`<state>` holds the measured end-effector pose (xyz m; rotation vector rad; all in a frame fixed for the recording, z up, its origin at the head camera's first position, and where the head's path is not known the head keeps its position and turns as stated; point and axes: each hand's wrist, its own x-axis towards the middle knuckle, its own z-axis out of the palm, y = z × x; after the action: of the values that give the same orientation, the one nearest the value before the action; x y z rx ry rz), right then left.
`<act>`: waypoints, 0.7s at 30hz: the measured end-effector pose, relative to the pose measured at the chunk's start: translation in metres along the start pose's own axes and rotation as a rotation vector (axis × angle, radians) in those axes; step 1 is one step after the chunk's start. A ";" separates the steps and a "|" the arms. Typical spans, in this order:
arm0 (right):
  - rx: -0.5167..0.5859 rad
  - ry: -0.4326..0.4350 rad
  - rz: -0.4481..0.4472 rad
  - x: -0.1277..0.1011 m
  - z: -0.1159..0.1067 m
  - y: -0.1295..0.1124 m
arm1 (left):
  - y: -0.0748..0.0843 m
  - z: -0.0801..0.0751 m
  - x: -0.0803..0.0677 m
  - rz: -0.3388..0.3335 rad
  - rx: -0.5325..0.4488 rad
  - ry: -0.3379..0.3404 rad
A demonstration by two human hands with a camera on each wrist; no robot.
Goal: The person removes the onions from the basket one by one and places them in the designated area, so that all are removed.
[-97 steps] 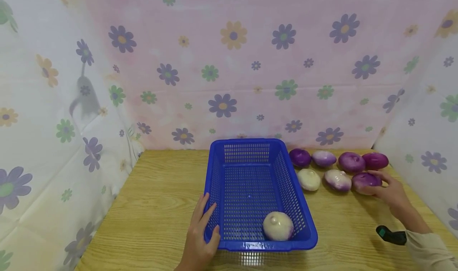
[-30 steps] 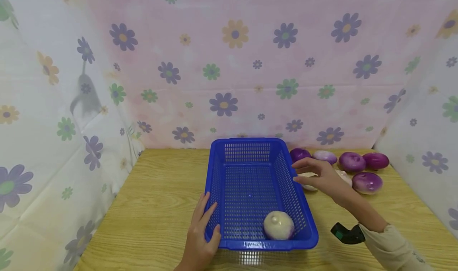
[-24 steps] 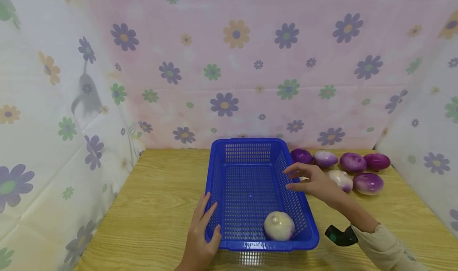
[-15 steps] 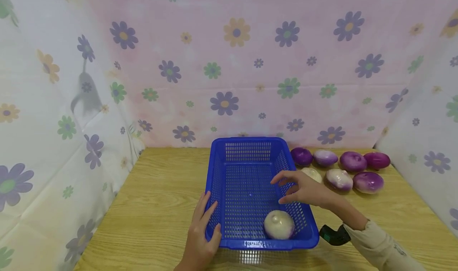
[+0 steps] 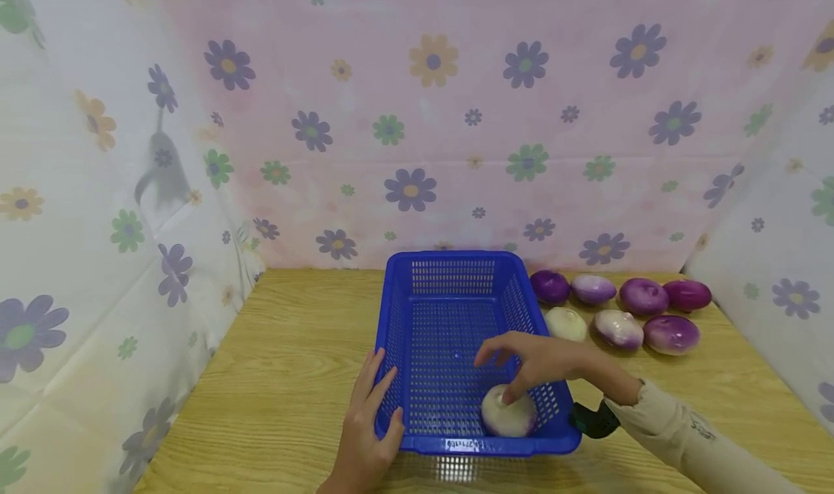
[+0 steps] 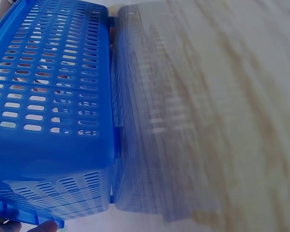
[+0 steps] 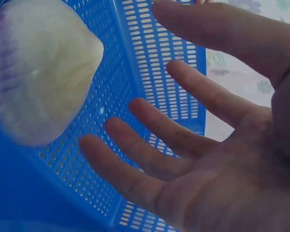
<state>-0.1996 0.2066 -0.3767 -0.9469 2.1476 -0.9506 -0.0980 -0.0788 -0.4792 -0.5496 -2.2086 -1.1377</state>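
Note:
A blue plastic basket point(image 5: 469, 447) with slotted walls stands on the table, and inside its near right corner lies a white onion point(image 5: 517, 420) tinged purple. My right hand point(image 5: 544, 360) is over the basket, its thumb overlapping the onion's top in the head view. In the right wrist view, the fingers point(image 7: 150, 121) are spread and bent a little, with a gap between them and the onion. My left hand point(image 5: 366, 425) rests at the basket's left rim near the front corner, fingers fairly straight. Its fingertips point(image 6: 48, 226) show low in the left wrist view, at the rim.
Right of the basket, several onions lie in two rows: a purple onion point(image 5: 671, 335), a white-purple onion point(image 5: 617, 329) and a white onion point(image 5: 565, 324) in front, purple ones behind. Flowered cloth point(image 5: 423, 139) encloses the wooden table point(image 5: 293, 363) at the back and sides.
My right hand has let go of the purple onion at the right, which stays in its row, and moved left and down over the basket toward the white onion. The left hand stays put.

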 end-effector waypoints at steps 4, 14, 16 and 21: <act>-0.023 -0.039 0.021 0.005 0.002 -0.003 | 0.001 0.000 0.001 -0.002 0.003 -0.002; -0.043 -0.086 0.096 0.011 0.008 -0.005 | 0.001 0.000 0.002 -0.016 0.007 -0.012; -0.044 -0.088 0.112 0.012 0.011 -0.005 | 0.001 0.000 0.001 -0.011 0.007 -0.010; -0.057 -0.084 0.172 0.015 0.016 -0.005 | 0.000 0.000 0.001 0.002 0.001 0.002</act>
<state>-0.1948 0.1867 -0.3851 -0.7990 2.1550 -0.7568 -0.0986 -0.0783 -0.4788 -0.5494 -2.2061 -1.1354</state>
